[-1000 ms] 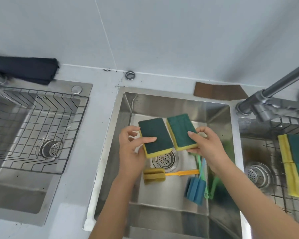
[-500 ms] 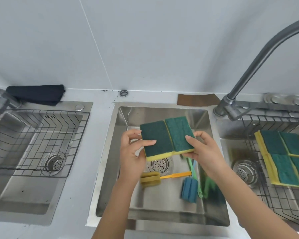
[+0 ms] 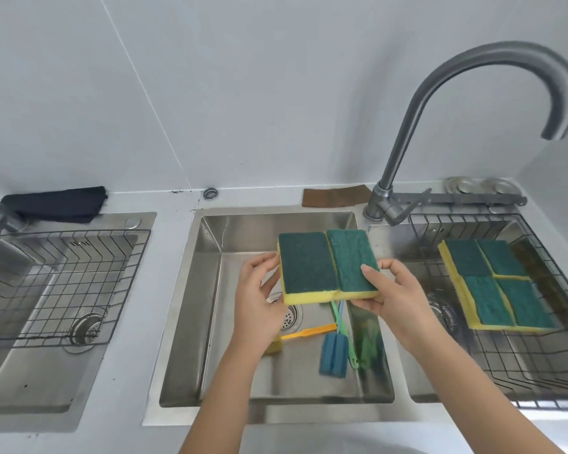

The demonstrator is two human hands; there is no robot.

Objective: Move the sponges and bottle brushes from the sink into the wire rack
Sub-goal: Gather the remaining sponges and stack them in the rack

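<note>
Two green-topped yellow sponges are held side by side over the middle sink (image 3: 210,290). My left hand (image 3: 256,306) grips the left sponge (image 3: 307,262) at its left edge. My right hand (image 3: 397,293) holds the right sponge (image 3: 348,257), thumb on top. Below them on the sink floor lie a yellow bottle brush (image 3: 309,332), a blue one (image 3: 333,355) and a green one (image 3: 369,342). The wire rack (image 3: 538,365) over the right sink holds several sponges (image 3: 499,283) laid flat.
A tall curved faucet (image 3: 407,126) rises between the middle and right sinks. An empty wire rack (image 3: 63,283) sits over the left sink. A black cloth (image 3: 56,203) and a brown pad (image 3: 335,195) lie by the wall.
The two sponges have come together edge to edge and shifted right. My left thumb has slid off the left sponge's top to its edge. The view has tilted up and right.
</note>
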